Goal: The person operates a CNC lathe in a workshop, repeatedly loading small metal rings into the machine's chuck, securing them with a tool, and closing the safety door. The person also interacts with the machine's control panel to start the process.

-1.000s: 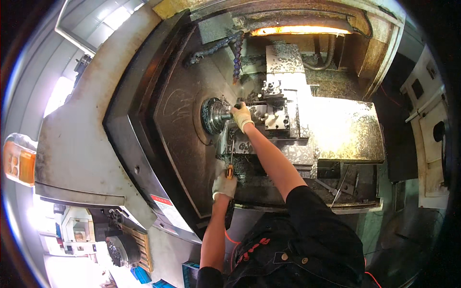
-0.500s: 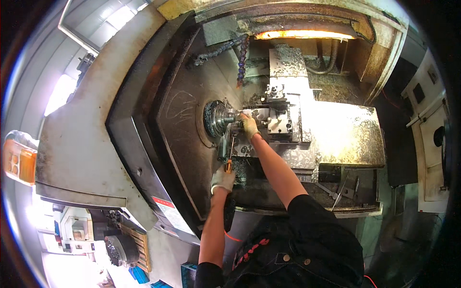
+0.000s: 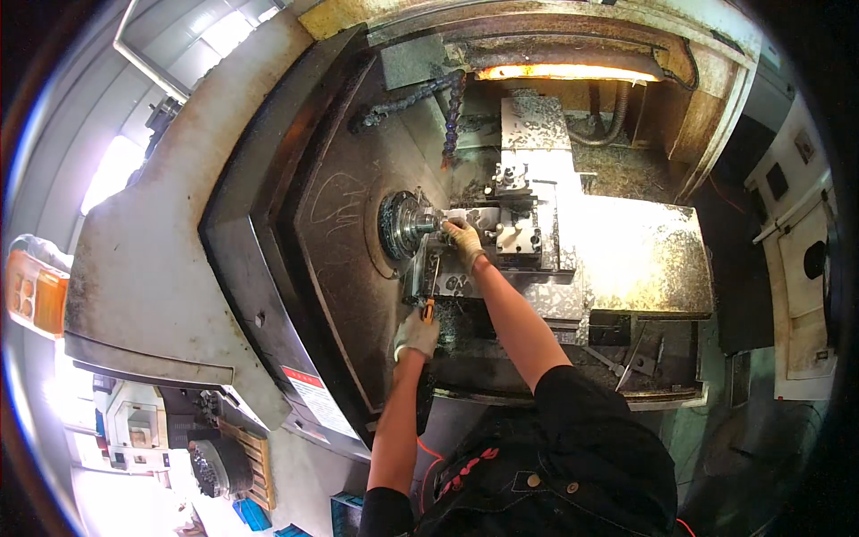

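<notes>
My left hand [image 3: 417, 336], in a pale glove, is closed round the orange handle [image 3: 429, 311] of a thin-shafted hand tool. Its narrow metal shaft [image 3: 436, 276] points away from me, up toward the chuck; the exact kind of tool is too small to tell. A shiny round metal workpiece [image 3: 424, 223] sits in the lathe chuck [image 3: 399, 225]. At the workpiece's right end is my right hand [image 3: 463, 240], also gloved, with its fingers closed. Whether they grip the workpiece or the tool's tip is hidden.
Just right of my right hand stands the tool post [image 3: 519, 237] on the carriage. Segmented coolant hoses [image 3: 450, 121] hang above the chuck. A lit lamp [image 3: 568, 72] runs along the back. Measuring tools [image 3: 631, 362] lie in the tray at the lower right.
My right hand has turned and shifted slightly down at the workpiece's end. The left hand keeps hold of the orange handle, almost unmoved. The whole view has tilted a little.
</notes>
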Motion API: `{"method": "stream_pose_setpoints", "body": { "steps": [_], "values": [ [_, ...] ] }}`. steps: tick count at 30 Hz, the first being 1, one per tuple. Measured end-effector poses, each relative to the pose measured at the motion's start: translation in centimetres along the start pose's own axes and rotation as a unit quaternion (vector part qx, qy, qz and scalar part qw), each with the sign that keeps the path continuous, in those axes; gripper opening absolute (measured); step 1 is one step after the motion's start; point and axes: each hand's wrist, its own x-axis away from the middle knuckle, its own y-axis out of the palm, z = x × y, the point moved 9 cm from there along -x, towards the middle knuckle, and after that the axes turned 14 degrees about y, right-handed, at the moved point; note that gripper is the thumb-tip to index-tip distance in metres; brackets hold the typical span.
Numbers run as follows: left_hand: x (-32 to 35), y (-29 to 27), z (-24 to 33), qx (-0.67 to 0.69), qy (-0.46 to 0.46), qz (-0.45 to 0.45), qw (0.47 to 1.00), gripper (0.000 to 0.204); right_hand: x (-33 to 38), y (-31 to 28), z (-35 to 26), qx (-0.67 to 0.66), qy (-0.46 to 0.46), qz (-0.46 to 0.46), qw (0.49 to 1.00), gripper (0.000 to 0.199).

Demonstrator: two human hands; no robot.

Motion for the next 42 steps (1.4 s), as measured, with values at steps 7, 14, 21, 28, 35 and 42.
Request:
{"method": "stream_pose_setpoints", "body": {
  "steps": [7, 14, 21, 28, 35, 42],
  "values": [
    [6.4, 0.5, 1.0, 0.104, -0.002, 0.034, 0.994, 0.037, 1.1, 1.4, -2.0, 0.127, -0.063, 0.035, 0.989, 0.046],
    [16.9, 1.5, -2.1, 0.288, 0.096, 0.115, 0.946, 0.022, 3.0, 4.0, -4.0, 0.336, -0.105, 0.075, 0.933, 0.052],
    [29.4, -7.3, -7.3, 0.190, 0.140, 0.139, 0.962, 0.028, 2.0, 3.4, -3.0, 0.371, -0.029, 0.091, 0.924, 0.048],
    [31.0, -25.3, -10.1, -0.087, 0.176, 0.323, 0.926, 0.027, 1.4, 4.0, -2.9, 0.270, -0.055, 0.029, 0.961, 0.048],
    [26.1, -28.7, -14.9, -0.077, 0.133, 0.282, 0.947, 0.034, 0.8, 3.1, -2.4, 0.241, -0.039, 0.029, 0.969, 0.046],
    [24.8, -26.8, -19.5, -0.007, 0.102, 0.213, 0.972, 0.076, -0.5, 2.1, -1.3, 0.227, -0.050, 0.034, 0.972, 0.049]
  ]
}}
